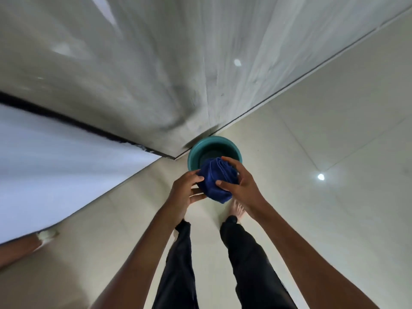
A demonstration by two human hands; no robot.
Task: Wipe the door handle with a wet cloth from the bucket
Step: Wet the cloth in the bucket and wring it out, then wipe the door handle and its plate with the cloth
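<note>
A teal bucket (196, 152) stands on the tiled floor at the foot of a grey door. Above its near rim I hold a bunched dark blue cloth (215, 179) between both hands. My left hand (186, 189) grips the cloth's left side from below. My right hand (239, 182) wraps over its right side, fingers curled into the fabric. The cloth hides the bucket's front part. No door handle is in view.
The grey door or panel (156, 74) rises in front, with a white wall (44, 175) on the left. Glossy cream floor tiles (323, 130) spread to the right. My legs in black trousers (245, 253) and a bare foot (237, 210) are below the cloth. Another person's arm (20, 250) shows at far left.
</note>
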